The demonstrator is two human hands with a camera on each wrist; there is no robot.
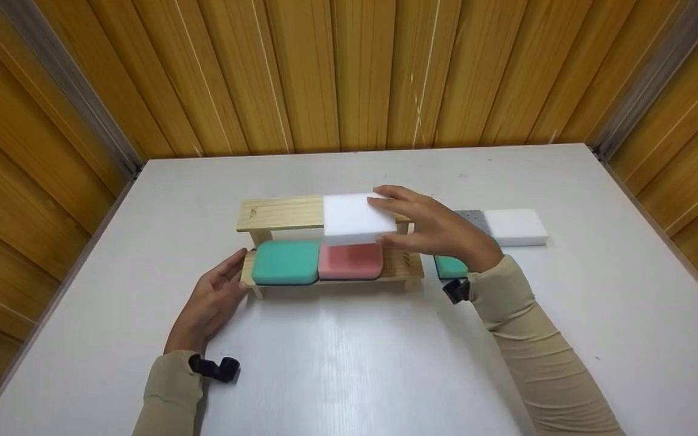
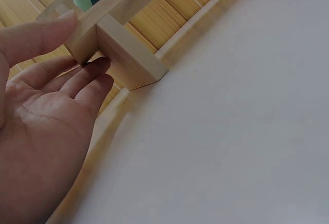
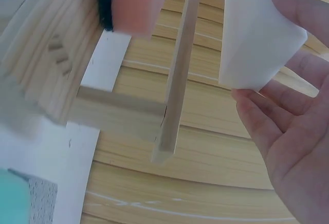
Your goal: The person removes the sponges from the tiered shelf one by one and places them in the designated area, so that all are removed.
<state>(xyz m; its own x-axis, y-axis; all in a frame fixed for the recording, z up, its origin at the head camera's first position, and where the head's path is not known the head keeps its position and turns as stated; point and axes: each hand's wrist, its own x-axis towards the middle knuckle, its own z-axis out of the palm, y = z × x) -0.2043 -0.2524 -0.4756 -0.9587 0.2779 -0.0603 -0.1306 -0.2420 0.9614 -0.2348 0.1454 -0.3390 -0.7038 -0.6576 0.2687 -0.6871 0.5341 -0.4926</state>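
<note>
A two-tier wooden rack stands on the white table. Its lower tier carries a green sponge and, beside it, a pink sponge, both with dark undersides. My right hand grips a white sponge block between thumb and fingers, over the upper tier in the head view. From the right wrist, the white block shows apart from the upper board. With the thumb above and fingertips below, my left hand pinches the left end of the lower tier.
Right of the rack lie a grey speckled sponge, another white block and a green sponge partly hidden by my right arm. Wood-patterned walls enclose the table's back and sides.
</note>
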